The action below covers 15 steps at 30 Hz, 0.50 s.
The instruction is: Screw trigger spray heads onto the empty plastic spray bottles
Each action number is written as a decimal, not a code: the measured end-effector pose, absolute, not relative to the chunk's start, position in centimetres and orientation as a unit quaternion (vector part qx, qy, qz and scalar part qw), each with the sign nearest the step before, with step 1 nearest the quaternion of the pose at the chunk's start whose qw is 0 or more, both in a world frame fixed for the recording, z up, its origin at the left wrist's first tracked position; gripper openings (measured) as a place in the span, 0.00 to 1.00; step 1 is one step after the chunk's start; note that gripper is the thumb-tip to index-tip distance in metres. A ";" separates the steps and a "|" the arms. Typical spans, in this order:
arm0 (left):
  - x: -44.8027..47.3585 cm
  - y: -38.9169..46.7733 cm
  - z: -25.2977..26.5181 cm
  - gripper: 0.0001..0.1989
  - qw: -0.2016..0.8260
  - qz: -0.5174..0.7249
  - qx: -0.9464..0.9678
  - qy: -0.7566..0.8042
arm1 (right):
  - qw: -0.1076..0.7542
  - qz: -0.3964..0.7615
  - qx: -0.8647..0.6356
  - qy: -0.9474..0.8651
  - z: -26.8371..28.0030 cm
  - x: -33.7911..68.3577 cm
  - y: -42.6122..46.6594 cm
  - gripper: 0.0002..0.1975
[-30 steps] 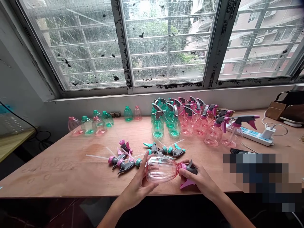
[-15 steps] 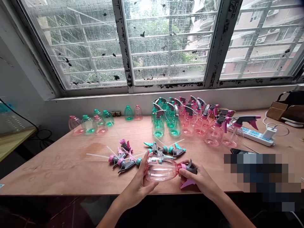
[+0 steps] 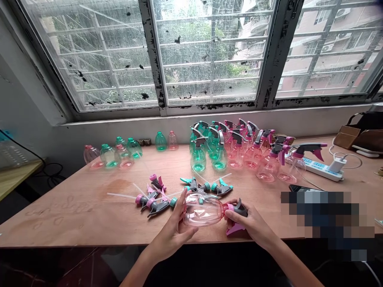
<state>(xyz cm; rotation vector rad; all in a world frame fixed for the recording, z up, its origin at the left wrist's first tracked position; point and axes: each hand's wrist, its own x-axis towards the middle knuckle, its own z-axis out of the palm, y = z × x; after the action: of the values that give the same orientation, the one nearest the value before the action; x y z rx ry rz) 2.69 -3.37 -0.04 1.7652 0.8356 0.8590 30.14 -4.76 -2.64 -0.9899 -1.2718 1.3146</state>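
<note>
A clear pink spray bottle [image 3: 203,211] lies sideways in the air over the table's front edge, its base to the left. My left hand [image 3: 172,233] is wrapped round the base end, thumb below. At the neck, my right hand [image 3: 248,223] grips the pink collar of the grey-and-pink spray head [image 3: 239,208], whose trigger points down. The head sits on the bottle's mouth; how tightly I cannot tell. Just behind lie several loose pink-and-grey spray heads [image 3: 155,205] with straws, and several teal-and-grey spray heads [image 3: 221,188].
Spray bottles with heads fitted, green [image 3: 198,159] and pink [image 3: 266,171], stand at the back right. Several headless bottles [image 3: 109,156] stand at the back left. To the right are a white power strip [image 3: 323,169], a phone [image 3: 302,188] and a brown bag [image 3: 347,137].
The pink bottle has rolled slightly about its length within my hands. Both hands keep nearly the same place, and the whole view has shifted a little.
</note>
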 end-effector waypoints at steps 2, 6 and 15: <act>2.7 -3.3 0.0 0.51 0.492 0.352 0.715 0.351 | 0.505 0.546 -0.412 -0.526 -2.3 30.1 -4.8 0.17; 2.6 -3.1 -0.3 0.52 0.562 0.349 0.662 0.351 | 0.491 0.560 -0.415 -0.524 -1.8 30.0 -4.8 0.17; 2.3 -3.1 -0.2 0.50 0.562 0.333 0.666 0.361 | 0.495 0.574 -0.436 -0.485 -1.5 30.3 -5.3 0.18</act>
<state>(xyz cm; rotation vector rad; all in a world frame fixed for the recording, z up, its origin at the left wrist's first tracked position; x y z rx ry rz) 2.34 -3.10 -0.20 1.5679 0.8494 0.7837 30.27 -5.30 -1.53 -1.0577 -1.1745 1.3919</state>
